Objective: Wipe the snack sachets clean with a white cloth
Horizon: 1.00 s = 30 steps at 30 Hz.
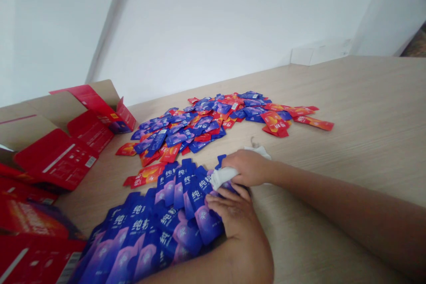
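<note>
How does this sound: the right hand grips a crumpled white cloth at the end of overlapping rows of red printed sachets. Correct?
The colour is wrong: the head view shows blue-purple printed sachets in those rows. The right hand does grip the crumpled white cloth.

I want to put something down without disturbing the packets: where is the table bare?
Widest: the table between the loose packets and the right forearm. A smaller patch lies between those packets and the open red boxes. Crowded: lower left, with boxes beside overlapping blue packets, up to the left hand.
</note>
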Each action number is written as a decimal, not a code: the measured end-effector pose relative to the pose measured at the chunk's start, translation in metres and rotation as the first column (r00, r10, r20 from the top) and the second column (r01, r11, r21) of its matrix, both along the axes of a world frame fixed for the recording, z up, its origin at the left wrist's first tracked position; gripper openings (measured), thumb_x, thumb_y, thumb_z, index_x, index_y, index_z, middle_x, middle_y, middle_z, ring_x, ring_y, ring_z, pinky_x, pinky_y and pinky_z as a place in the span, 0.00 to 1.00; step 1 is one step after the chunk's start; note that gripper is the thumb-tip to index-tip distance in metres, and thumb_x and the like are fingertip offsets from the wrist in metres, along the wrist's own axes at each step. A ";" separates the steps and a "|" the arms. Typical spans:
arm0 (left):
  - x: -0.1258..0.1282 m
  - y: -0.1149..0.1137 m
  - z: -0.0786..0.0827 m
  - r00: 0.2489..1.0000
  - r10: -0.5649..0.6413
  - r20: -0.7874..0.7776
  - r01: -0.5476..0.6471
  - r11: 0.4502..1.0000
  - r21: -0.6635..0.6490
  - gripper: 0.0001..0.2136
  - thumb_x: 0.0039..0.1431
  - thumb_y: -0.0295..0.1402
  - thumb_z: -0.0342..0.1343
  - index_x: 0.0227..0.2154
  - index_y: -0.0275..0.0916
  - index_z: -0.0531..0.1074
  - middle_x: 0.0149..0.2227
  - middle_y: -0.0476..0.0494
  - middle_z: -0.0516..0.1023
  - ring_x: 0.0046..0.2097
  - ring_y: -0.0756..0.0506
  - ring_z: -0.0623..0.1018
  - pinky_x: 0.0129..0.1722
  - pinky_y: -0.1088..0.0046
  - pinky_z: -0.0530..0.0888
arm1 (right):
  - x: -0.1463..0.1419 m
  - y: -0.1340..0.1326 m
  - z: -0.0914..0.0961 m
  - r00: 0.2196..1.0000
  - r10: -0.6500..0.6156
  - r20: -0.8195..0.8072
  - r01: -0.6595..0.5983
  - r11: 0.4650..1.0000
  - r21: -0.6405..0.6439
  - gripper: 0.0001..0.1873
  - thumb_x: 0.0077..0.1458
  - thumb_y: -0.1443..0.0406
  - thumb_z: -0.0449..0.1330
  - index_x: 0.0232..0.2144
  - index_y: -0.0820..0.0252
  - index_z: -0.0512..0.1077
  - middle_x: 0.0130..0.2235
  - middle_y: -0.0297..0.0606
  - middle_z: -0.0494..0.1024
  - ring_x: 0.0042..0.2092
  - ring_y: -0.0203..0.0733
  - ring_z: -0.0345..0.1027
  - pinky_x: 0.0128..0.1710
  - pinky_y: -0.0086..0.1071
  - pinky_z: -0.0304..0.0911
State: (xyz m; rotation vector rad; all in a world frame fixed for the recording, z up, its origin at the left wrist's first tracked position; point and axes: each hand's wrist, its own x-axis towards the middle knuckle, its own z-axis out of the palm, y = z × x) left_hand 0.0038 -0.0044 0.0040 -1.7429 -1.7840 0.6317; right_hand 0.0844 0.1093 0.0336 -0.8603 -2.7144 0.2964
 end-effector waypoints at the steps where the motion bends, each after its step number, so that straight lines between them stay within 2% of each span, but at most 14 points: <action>1: 0.000 0.000 0.000 1.000 -0.001 -0.025 0.002 1.000 0.006 0.21 0.58 0.22 0.44 0.55 0.36 0.62 0.48 0.21 0.71 0.45 0.30 0.74 0.41 0.44 0.69 | 0.000 0.001 -0.002 1.000 -0.029 0.013 0.028 1.000 0.008 0.12 0.47 0.62 0.57 0.36 0.58 0.69 0.36 0.37 0.76 0.37 0.44 0.68 0.35 0.32 0.56; 5: 0.000 -0.001 -0.001 0.998 0.008 -0.067 -0.007 1.000 0.005 0.22 0.57 0.22 0.44 0.56 0.37 0.61 0.50 0.19 0.69 0.45 0.30 0.74 0.41 0.44 0.69 | 0.005 0.011 -0.006 0.986 -0.161 0.036 0.160 0.986 0.047 0.13 0.48 0.64 0.57 0.39 0.60 0.69 0.39 0.41 0.75 0.40 0.46 0.68 0.38 0.34 0.56; 8: 0.000 -0.001 -0.002 0.999 0.016 -0.051 -0.016 1.000 -0.005 0.22 0.57 0.21 0.44 0.56 0.37 0.61 0.50 0.19 0.69 0.45 0.30 0.74 0.41 0.44 0.69 | 0.008 0.012 -0.003 0.981 -0.191 0.013 0.190 0.980 0.051 0.14 0.48 0.64 0.57 0.40 0.61 0.68 0.40 0.42 0.75 0.42 0.46 0.67 0.40 0.34 0.56; 12: 0.000 -0.001 -0.001 0.999 0.009 -0.050 -0.009 1.000 -0.007 0.22 0.57 0.21 0.43 0.55 0.36 0.62 0.49 0.20 0.70 0.45 0.30 0.74 0.41 0.44 0.69 | 0.004 0.004 0.004 0.997 -0.051 -0.055 0.052 0.999 0.013 0.13 0.50 0.65 0.55 0.40 0.60 0.68 0.40 0.40 0.74 0.41 0.44 0.66 0.40 0.33 0.56; 15: 0.000 -0.002 0.001 0.998 -0.014 -0.067 0.015 1.000 0.009 0.22 0.57 0.22 0.43 0.55 0.37 0.62 0.48 0.21 0.71 0.45 0.29 0.74 0.41 0.43 0.69 | 0.000 0.001 0.003 1.000 0.012 0.011 -0.012 1.000 -0.008 0.12 0.50 0.65 0.56 0.39 0.59 0.69 0.39 0.40 0.74 0.39 0.44 0.67 0.38 0.33 0.55; 19: 0.000 -0.001 0.000 0.994 0.006 -0.112 -0.005 1.000 0.009 0.22 0.57 0.23 0.43 0.55 0.38 0.61 0.49 0.21 0.70 0.45 0.30 0.74 0.41 0.45 0.69 | 0.001 0.007 -0.002 0.989 -0.118 0.086 0.114 0.992 0.056 0.13 0.50 0.65 0.57 0.41 0.59 0.67 0.39 0.41 0.74 0.40 0.46 0.67 0.39 0.35 0.55; 23: 0.000 -0.001 -0.001 0.994 0.009 -0.111 -0.009 1.000 -0.002 0.22 0.58 0.23 0.43 0.56 0.38 0.61 0.50 0.21 0.70 0.45 0.30 0.74 0.41 0.45 0.69 | 0.005 0.010 -0.001 0.982 -0.182 0.056 0.178 0.981 0.072 0.12 0.51 0.66 0.56 0.40 0.60 0.67 0.39 0.42 0.73 0.41 0.46 0.66 0.39 0.35 0.55; 27: 0.000 -0.001 -0.001 0.996 0.012 -0.093 -0.013 1.000 -0.009 0.22 0.58 0.22 0.43 0.56 0.37 0.61 0.50 0.20 0.69 0.45 0.30 0.74 0.41 0.44 0.69 | 0.000 0.001 0.007 0.996 -0.076 -0.055 0.078 0.996 0.035 0.13 0.51 0.68 0.54 0.42 0.61 0.67 0.40 0.41 0.72 0.43 0.44 0.65 0.41 0.34 0.55; 30: 0.000 -0.001 0.000 0.998 0.005 -0.060 -0.004 1.000 0.001 0.22 0.58 0.22 0.43 0.55 0.38 0.62 0.48 0.23 0.72 0.45 0.30 0.74 0.42 0.43 0.69 | -0.005 -0.005 0.009 1.000 0.000 0.016 0.000 1.000 -0.008 0.12 0.50 0.67 0.55 0.39 0.59 0.68 0.38 0.40 0.73 0.41 0.43 0.66 0.40 0.34 0.55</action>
